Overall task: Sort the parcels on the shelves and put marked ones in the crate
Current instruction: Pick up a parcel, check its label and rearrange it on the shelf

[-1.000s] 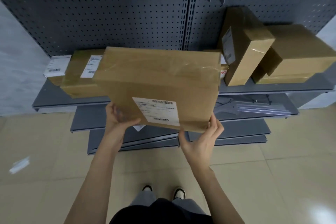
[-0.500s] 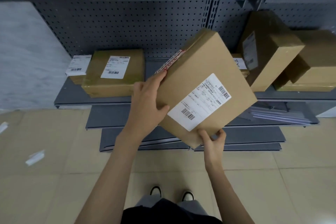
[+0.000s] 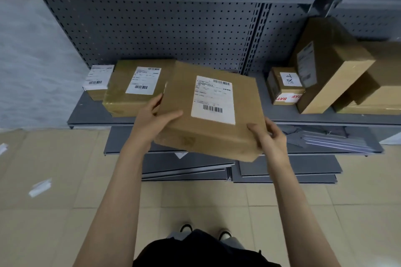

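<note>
Since half a second ago we have turned the flat cardboard parcel from its tilted, corner-down pose to lie nearly level, label up. Our left hand is closed on its near-left edge, thumb on top; our right hand clasps the near-right corner, fingers wrapped under. The parcel hangs in the air in front of the grey shelf, its far edge over the shelf board, just beside a taped parcel with its own shipping label style sticker. A smaller white-labelled box sits behind that one. To the right, well apart, stand a small box marked "TX" and a tall leaning carton. No crate shows in view.

We judge the step in hand to be checking this parcel for a mark. To do it well, we should keep both hands at opposite edges, hold the label clear of thumbs, read it fully, then set the parcel flat in the gap without knocking its neighbour.
</note>
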`<state>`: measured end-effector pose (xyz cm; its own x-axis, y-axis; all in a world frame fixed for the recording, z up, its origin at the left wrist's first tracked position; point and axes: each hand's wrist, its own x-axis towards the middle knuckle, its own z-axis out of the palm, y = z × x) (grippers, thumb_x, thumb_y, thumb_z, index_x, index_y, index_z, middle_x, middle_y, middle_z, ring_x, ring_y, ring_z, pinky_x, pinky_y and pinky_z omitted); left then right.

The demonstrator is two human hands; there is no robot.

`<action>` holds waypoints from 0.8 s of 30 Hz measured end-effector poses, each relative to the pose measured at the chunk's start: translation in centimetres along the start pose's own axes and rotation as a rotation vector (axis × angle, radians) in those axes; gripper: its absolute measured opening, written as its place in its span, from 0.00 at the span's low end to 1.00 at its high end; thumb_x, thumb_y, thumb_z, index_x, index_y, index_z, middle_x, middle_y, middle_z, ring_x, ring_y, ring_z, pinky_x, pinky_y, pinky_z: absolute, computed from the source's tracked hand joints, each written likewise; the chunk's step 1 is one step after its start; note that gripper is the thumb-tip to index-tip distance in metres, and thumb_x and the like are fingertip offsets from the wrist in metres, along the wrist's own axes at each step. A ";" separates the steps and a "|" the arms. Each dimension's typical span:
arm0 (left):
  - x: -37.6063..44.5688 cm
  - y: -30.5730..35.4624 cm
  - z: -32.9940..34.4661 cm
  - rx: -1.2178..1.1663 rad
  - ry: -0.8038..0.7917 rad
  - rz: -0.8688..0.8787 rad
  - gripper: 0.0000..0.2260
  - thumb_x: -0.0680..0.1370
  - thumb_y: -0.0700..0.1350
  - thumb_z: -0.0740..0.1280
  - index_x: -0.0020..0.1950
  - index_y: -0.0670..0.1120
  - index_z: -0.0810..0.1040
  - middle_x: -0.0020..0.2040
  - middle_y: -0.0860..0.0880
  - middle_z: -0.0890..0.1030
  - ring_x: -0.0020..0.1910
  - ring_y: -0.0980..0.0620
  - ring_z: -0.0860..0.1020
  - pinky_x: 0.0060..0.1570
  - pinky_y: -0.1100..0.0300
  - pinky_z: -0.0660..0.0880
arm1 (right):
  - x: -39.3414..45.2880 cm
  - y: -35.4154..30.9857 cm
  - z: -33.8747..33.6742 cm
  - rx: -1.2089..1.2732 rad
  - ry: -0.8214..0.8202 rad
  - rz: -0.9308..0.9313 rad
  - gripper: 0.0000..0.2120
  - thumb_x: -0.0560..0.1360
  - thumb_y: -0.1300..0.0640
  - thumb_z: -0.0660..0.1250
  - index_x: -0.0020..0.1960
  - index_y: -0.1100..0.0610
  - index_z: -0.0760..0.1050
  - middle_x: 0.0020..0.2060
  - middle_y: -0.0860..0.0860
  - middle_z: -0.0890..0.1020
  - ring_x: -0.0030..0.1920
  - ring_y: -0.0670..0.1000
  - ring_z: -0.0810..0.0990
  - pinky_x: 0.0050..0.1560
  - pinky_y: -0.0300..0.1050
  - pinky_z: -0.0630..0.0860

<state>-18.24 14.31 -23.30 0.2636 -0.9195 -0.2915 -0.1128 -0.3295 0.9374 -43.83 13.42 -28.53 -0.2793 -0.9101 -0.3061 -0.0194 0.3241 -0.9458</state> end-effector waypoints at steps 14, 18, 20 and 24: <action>2.4 5.2 -1.0 -0.051 0.021 -0.097 0.31 0.65 0.76 0.60 0.54 0.54 0.78 0.52 0.55 0.81 0.54 0.55 0.77 0.61 0.55 0.69 | -0.4 -12.8 2.0 -0.222 0.095 -0.171 0.35 0.75 0.37 0.61 0.59 0.70 0.74 0.46 0.56 0.80 0.36 0.49 0.71 0.45 0.45 0.65; 2.8 5.5 -0.9 -0.026 0.006 -0.096 0.29 0.68 0.74 0.57 0.55 0.54 0.75 0.57 0.55 0.77 0.58 0.54 0.74 0.63 0.53 0.67 | 0.0 -14.0 2.8 -0.282 0.136 -0.155 0.27 0.74 0.34 0.59 0.41 0.60 0.72 0.35 0.47 0.70 0.43 0.52 0.71 0.49 0.45 0.66; 3.1 5.6 -0.9 -0.015 0.004 -0.091 0.31 0.69 0.74 0.57 0.61 0.55 0.72 0.58 0.54 0.75 0.59 0.53 0.72 0.65 0.53 0.66 | 0.3 -14.0 3.0 -0.303 0.127 -0.142 0.24 0.73 0.33 0.60 0.35 0.54 0.67 0.36 0.47 0.70 0.48 0.53 0.71 0.52 0.46 0.67; 4.1 5.3 -0.6 -0.013 -0.003 -0.064 0.34 0.72 0.71 0.57 0.71 0.52 0.66 0.55 0.56 0.69 0.56 0.55 0.68 0.63 0.55 0.63 | 1.3 -12.7 3.1 -0.289 0.104 -0.112 0.23 0.70 0.31 0.62 0.37 0.51 0.69 0.38 0.46 0.72 0.51 0.54 0.73 0.54 0.48 0.70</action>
<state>-17.20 8.95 -19.39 0.2667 -0.8973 -0.3516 -0.0829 -0.3848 0.9193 -41.00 7.29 -17.27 -0.3560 -0.9179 -0.1753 -0.3235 0.2971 -0.8984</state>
